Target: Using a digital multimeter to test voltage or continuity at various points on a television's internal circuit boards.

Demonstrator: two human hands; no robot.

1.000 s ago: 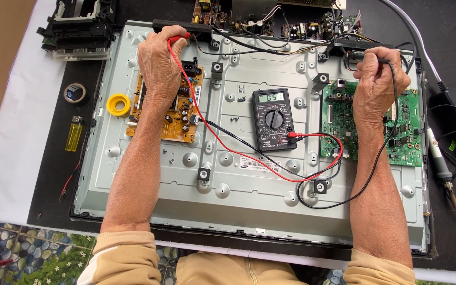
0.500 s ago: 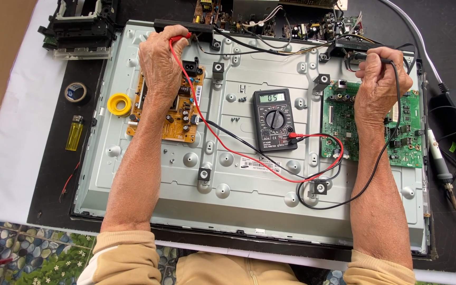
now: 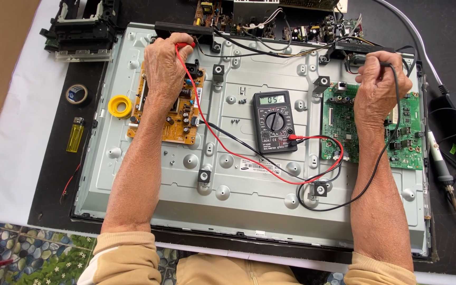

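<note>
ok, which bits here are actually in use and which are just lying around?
In use: left hand on red probe, right hand on black probe, multimeter, orange board, green board, metal back panel.
Lying about: yellow solder reel, tape roll, yellow lighter, soldering iron.

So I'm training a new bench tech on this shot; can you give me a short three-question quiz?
1. True or false: the left hand holds the red probe.
2. Which board lies under the left hand: A) green board B) orange board?
3. What sits between the two boards, mid-panel?

Key: 1 true; 2 B; 3 the black multimeter. The right hand holds the black probe.
</note>
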